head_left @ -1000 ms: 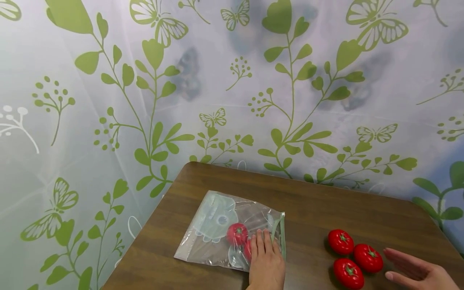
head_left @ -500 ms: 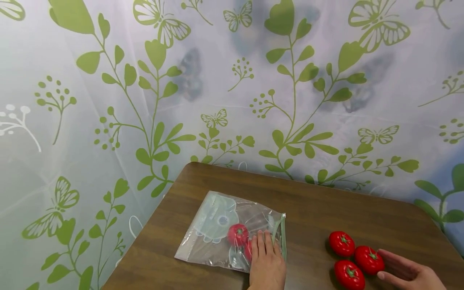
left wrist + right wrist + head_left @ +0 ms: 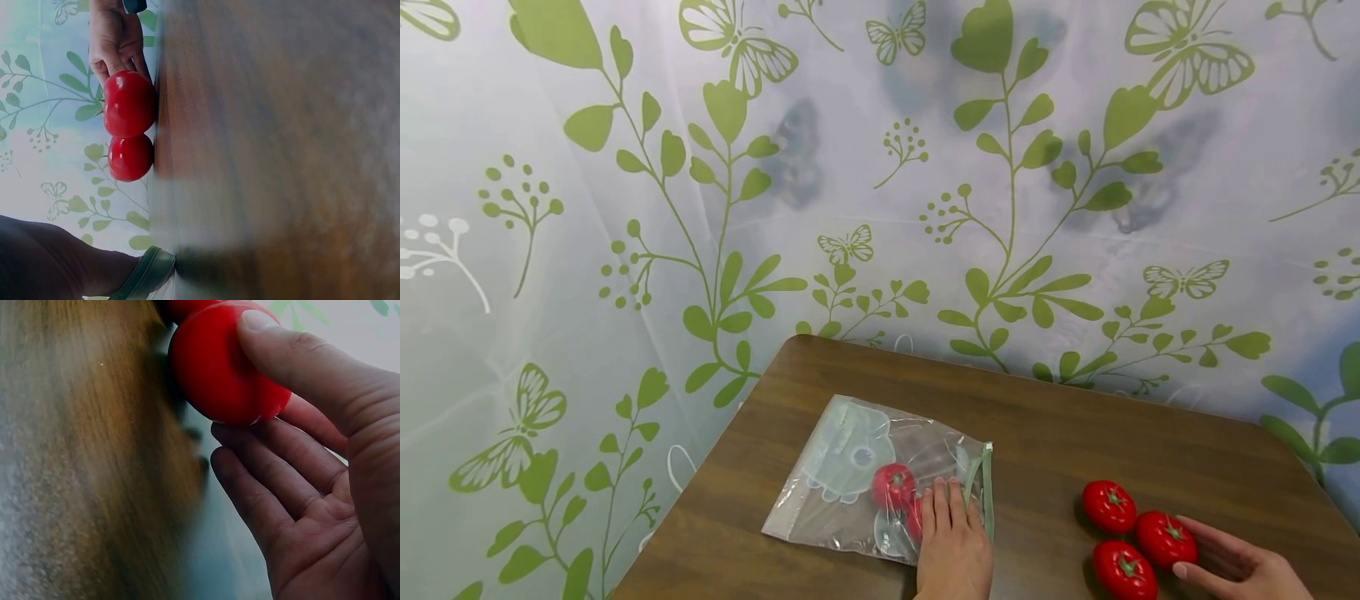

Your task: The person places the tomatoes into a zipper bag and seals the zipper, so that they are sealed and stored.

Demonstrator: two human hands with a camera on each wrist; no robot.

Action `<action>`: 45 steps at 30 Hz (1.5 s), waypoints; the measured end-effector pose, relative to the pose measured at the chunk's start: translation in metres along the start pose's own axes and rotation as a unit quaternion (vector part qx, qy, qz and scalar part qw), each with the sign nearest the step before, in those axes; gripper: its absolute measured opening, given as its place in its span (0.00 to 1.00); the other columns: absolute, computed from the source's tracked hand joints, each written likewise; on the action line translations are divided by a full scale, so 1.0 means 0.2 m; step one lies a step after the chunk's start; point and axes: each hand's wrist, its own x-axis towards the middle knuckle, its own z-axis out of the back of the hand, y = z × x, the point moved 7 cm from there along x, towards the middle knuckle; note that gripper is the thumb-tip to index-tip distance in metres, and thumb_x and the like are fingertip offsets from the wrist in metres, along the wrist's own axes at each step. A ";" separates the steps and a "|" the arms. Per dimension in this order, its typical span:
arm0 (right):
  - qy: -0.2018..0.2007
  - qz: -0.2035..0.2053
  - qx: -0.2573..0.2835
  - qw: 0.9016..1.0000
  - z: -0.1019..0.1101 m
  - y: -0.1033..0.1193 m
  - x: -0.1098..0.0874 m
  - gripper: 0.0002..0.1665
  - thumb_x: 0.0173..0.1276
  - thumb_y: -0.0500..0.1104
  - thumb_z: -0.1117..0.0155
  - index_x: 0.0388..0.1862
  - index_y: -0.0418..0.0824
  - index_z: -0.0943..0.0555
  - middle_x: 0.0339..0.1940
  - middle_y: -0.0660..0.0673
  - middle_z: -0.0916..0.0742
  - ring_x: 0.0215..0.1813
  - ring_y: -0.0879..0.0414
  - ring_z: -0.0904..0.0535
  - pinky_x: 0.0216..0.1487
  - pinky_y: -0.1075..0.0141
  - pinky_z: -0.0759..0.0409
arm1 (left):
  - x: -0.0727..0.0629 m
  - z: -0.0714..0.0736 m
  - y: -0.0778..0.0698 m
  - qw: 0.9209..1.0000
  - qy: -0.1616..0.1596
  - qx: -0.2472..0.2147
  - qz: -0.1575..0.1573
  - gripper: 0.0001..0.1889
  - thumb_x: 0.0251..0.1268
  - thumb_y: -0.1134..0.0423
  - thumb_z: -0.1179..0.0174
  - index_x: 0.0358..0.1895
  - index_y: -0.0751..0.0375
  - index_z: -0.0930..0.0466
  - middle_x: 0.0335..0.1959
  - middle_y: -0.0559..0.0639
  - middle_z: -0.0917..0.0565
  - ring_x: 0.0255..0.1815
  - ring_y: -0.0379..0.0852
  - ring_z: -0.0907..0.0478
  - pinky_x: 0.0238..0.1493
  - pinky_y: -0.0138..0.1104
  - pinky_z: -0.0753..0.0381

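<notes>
My left hand (image 3: 953,542) rests with straight fingers on a clear zip bag (image 3: 820,525) that has a pale printed creature and a green zip edge (image 3: 988,500). Inside the bag lies a red tomato (image 3: 893,486); a second one is partly covered by the left fingers. To the right, my right hand (image 3: 1240,562) pinches the right side of a glossy tomato (image 3: 1165,540). In the right wrist view its thumb (image 3: 294,362) presses one side of that tomato (image 3: 219,369), with fingertips against the other. Two more tomatoes, one behind (image 3: 1108,507) and one in front (image 3: 1124,570), sit beside it.
A brown wooden table (image 3: 1037,433) carries everything. Behind it and at the left hangs a pale curtain (image 3: 880,192) printed with green leaves and butterflies. The table's left edge runs close beyond the bag.
My right hand has moved left to the nearest tomato, and its thumb and fingers have closed onto it. The left hand stays on the bag.
</notes>
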 end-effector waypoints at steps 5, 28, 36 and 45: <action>0.003 -0.010 -0.002 1.000 0.00 -0.02 0.00 0.67 0.63 0.64 0.16 0.83 0.23 0.37 0.70 0.20 0.18 0.62 0.31 0.11 0.50 0.53 0.08 | 0.00 0.00 0.00 1.000 0.004 -0.001 -0.001 0.23 0.84 0.51 0.46 0.73 0.52 0.18 0.80 0.57 0.25 0.83 0.60 0.30 0.84 0.52 0.32; -0.033 -0.045 0.046 0.997 0.02 -0.01 -0.17 0.69 0.60 0.57 0.12 0.85 0.25 0.40 0.69 0.19 0.18 0.55 0.35 0.09 0.47 0.52 0.07 | 0.01 -0.04 0.00 0.997 0.071 -0.026 0.003 0.26 0.83 0.48 0.43 0.78 0.50 0.22 0.85 0.57 0.31 0.87 0.60 0.37 0.87 0.53 0.38; 0.004 0.001 -0.016 1.000 0.01 0.15 -0.23 0.68 0.69 0.65 0.21 0.87 0.25 0.44 0.77 0.18 0.25 0.70 0.25 0.18 0.51 0.54 0.08 | 0.01 -0.04 0.00 0.997 0.073 -0.025 0.002 0.27 0.83 0.48 0.43 0.78 0.50 0.22 0.85 0.56 0.31 0.87 0.60 0.36 0.87 0.53 0.37; 0.002 0.063 -0.070 0.996 -0.03 0.33 -0.32 0.60 0.69 0.64 0.21 0.85 0.30 0.35 0.75 0.24 0.20 0.62 0.39 0.10 0.49 0.63 0.09 | 0.01 -0.03 0.00 0.999 0.050 -0.013 0.002 0.25 0.84 0.48 0.45 0.76 0.50 0.20 0.84 0.56 0.29 0.86 0.60 0.34 0.86 0.53 0.35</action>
